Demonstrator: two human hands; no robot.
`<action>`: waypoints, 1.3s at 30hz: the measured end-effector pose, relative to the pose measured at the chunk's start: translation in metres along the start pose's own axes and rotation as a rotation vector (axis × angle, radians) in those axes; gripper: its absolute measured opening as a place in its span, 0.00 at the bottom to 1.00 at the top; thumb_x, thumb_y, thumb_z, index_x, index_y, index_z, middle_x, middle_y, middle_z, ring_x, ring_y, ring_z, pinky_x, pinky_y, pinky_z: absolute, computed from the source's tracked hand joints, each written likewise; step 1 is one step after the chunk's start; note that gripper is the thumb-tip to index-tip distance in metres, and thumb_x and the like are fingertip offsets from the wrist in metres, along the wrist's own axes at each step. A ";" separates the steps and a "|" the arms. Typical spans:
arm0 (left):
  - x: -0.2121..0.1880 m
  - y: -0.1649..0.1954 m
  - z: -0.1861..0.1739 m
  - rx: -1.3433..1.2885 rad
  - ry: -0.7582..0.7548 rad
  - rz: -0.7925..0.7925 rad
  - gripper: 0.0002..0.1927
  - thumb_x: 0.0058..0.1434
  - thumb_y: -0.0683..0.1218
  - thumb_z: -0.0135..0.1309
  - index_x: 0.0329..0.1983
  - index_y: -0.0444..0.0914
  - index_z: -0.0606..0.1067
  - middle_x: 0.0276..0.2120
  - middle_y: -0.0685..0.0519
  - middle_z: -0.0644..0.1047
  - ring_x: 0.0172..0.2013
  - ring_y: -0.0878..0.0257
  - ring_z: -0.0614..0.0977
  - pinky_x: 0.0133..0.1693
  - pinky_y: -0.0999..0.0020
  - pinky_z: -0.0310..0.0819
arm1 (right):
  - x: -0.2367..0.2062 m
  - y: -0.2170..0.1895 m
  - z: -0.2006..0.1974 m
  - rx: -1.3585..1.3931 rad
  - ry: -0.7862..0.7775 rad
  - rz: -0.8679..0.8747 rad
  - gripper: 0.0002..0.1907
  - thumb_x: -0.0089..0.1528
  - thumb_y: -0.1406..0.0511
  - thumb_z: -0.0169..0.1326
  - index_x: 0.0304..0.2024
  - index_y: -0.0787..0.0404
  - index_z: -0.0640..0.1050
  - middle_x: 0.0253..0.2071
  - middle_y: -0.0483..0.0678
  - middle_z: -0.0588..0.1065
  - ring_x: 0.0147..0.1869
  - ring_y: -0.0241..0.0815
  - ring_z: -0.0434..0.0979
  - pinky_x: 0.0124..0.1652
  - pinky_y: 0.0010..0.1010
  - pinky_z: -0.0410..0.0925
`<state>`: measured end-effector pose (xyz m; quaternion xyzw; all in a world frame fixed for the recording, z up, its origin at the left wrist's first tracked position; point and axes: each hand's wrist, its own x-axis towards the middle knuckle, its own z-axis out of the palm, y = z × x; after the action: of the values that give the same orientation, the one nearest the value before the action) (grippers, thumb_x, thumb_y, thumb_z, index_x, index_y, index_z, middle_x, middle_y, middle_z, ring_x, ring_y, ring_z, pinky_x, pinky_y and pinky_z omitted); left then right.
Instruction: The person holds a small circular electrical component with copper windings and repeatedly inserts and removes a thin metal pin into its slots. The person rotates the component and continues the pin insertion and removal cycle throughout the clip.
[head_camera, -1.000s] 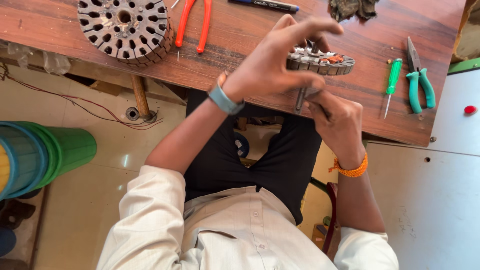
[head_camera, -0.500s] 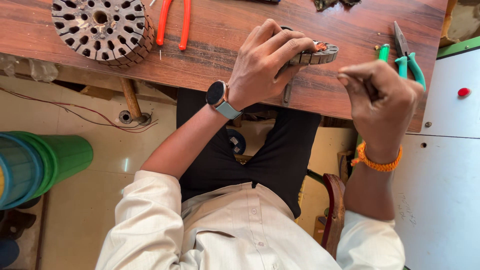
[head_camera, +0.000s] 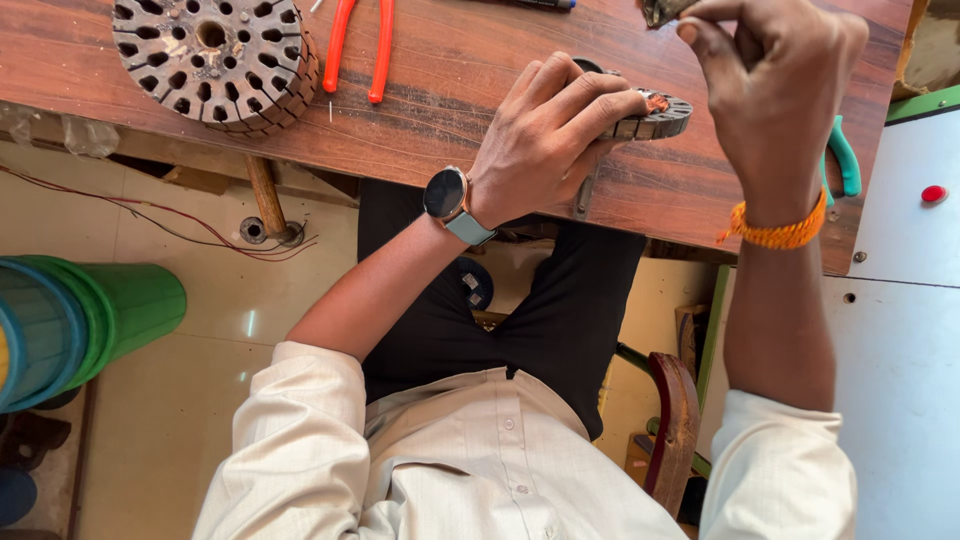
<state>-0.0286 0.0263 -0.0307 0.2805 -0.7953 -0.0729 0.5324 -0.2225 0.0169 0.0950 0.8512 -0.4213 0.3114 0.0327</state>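
Lifted since the earlier frame, the right hand (head_camera: 775, 90) now hovers past the small stator ring (head_camera: 655, 115), fingers pinched; what they hold is unclear. Nearer, the left hand (head_camera: 545, 135) clamps that ring flat on the surface (head_camera: 450, 90), just left of the right hand.

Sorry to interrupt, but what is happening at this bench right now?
A seated person's left hand presses a small slotted metal ring against the wooden bench. The right hand is raised beside it, fingers pinched. A larger slotted metal disc and red-handled pliers lie untouched farther left.
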 end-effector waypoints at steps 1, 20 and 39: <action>0.002 -0.002 0.000 -0.016 -0.006 -0.002 0.28 0.62 0.44 0.68 0.64 0.46 0.70 0.56 0.59 0.76 0.51 0.57 0.75 0.56 0.61 0.74 | 0.006 0.004 0.002 0.013 -0.017 -0.019 0.05 0.70 0.78 0.66 0.40 0.70 0.83 0.25 0.48 0.73 0.24 0.31 0.64 0.26 0.25 0.54; 0.032 -0.055 -0.024 -1.028 -0.216 -0.223 0.23 0.69 0.35 0.59 0.64 0.38 0.67 0.57 0.55 0.73 0.50 0.67 0.83 0.56 0.69 0.83 | -0.001 -0.062 -0.010 0.142 -0.205 0.281 0.05 0.62 0.74 0.67 0.37 0.67 0.82 0.19 0.44 0.68 0.20 0.29 0.59 0.23 0.25 0.50; 0.013 -0.012 -0.006 -0.081 0.008 0.034 0.26 0.60 0.46 0.71 0.60 0.47 0.75 0.51 0.60 0.78 0.49 0.58 0.74 0.53 0.60 0.72 | -0.106 -0.024 0.002 0.154 -0.041 0.421 0.05 0.68 0.78 0.62 0.42 0.66 0.82 0.35 0.47 0.82 0.25 0.26 0.69 0.26 0.19 0.58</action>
<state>-0.0227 0.0106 -0.0227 0.2454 -0.7942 -0.0948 0.5478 -0.2511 0.1057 0.0390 0.7506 -0.5651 0.3253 -0.1069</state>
